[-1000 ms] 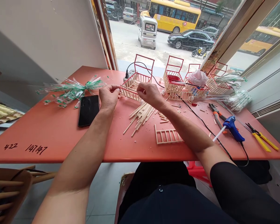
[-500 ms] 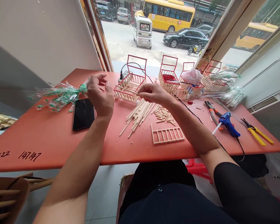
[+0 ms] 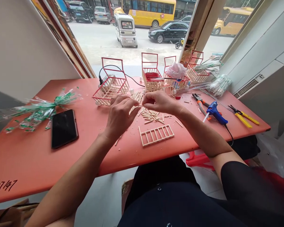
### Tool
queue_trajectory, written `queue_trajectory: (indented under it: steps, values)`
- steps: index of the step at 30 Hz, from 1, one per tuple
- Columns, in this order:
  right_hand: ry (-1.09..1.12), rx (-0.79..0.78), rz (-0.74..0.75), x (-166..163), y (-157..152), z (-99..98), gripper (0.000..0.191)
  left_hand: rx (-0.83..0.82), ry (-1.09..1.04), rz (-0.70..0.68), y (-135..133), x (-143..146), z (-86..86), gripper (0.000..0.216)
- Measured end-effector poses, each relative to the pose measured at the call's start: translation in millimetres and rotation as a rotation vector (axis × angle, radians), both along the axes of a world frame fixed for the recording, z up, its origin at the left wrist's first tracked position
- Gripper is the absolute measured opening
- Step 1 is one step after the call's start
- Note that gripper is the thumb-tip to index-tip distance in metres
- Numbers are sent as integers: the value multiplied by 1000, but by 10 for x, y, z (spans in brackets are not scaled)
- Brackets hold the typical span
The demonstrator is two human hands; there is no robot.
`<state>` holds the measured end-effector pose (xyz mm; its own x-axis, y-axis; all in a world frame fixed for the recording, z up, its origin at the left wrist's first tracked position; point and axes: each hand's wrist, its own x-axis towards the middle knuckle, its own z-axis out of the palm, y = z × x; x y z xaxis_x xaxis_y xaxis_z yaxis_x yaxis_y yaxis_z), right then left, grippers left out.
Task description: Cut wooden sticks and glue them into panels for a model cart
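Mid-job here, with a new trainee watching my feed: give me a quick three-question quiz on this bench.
1. True or false: the phone lies right of the blue glue gun.
2. What do the left hand and right hand pinch between them? A) thin stick; B) pliers; C) cable.
3. Fill in: the ladder-shaped frame lies flat on the ____.
Key: 1 false; 2 A; 3 table.

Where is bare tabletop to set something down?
Bare table: between phone and left hand, near edge below phone, between ladder frame and glue gun. Crowded: stick pile by the right hand, pinching a stick with the left; baskets at the back; cutters far right.
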<state>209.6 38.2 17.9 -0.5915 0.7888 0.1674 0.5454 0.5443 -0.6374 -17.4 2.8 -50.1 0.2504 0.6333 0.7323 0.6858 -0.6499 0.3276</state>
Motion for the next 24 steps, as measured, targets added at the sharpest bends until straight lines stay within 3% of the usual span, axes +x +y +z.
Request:
queue_trajectory:
  steps: [7,14,20,24]
  values:
    - [-121,34,-27,187,-185,60,8,-151,166,-52,-53,218,73,30]
    - [-138,81,-19,376,-196,-21,12,-358,34,-117,-85,423,177,28]
    - [-169,124,-33,512,-190,-64,5,-534,-85,-70,-138,600,207,32]
    - [-48,253,-166,713,-268,52,5,-712,-225,-41,-166,649,224,29]
